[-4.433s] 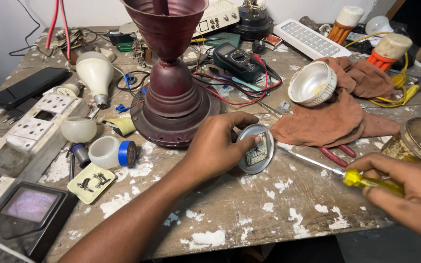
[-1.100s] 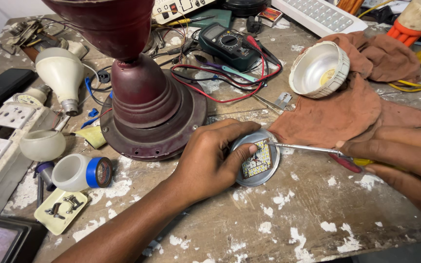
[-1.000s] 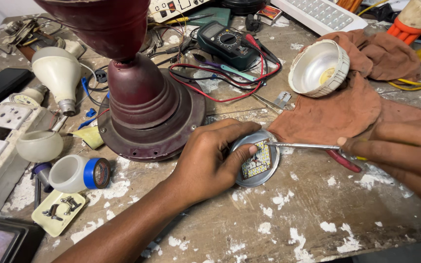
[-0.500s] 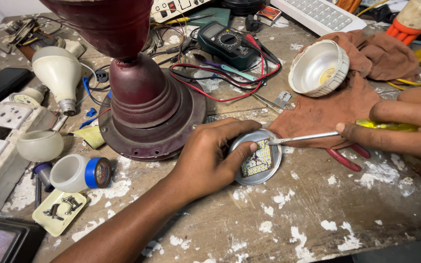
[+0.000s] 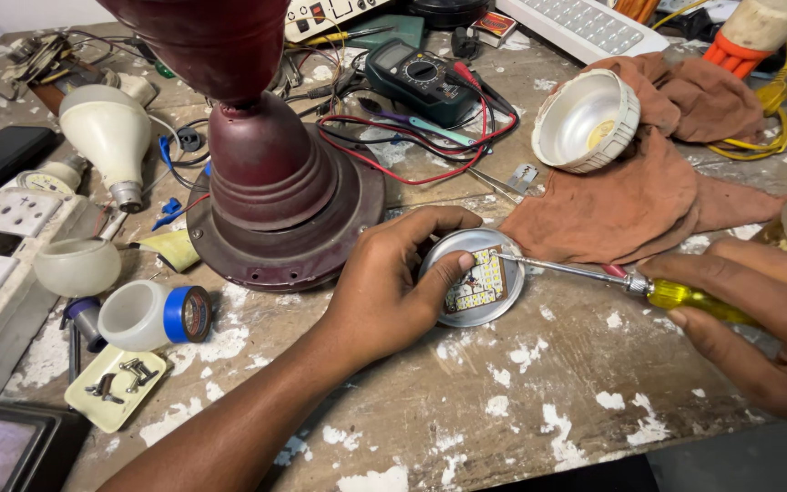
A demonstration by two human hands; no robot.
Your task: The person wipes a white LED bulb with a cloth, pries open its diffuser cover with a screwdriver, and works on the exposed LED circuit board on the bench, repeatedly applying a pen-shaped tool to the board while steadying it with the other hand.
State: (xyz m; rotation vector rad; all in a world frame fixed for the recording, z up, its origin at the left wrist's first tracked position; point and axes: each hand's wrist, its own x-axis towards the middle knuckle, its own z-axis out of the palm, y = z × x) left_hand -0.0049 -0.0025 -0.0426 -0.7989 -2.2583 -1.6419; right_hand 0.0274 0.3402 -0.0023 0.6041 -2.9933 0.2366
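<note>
In the head view, the left hand [image 5: 384, 292] lay at the centre of the frame, fingers curled over a round metal LED disc [image 5: 473, 277] on the bench [image 5: 539, 401], thumb pressed on the disc's face and fingertips hooked on its upper rim, pinning it flat. The right hand [image 5: 758, 333], at the lower right edge, was closed around the yellow handle of a screwdriver [image 5: 635, 284], whose shaft ran left and touched the disc's right side with its tip. Just above the disc lay a brown cloth [image 5: 630, 200], with an empty aluminium bulb housing [image 5: 585, 118] resting on it, open side up. At the lower left, a small cream tray [image 5: 116, 390] held a few dark screws. A large maroon lamp base [image 5: 275, 191] stood left of centre.
</note>
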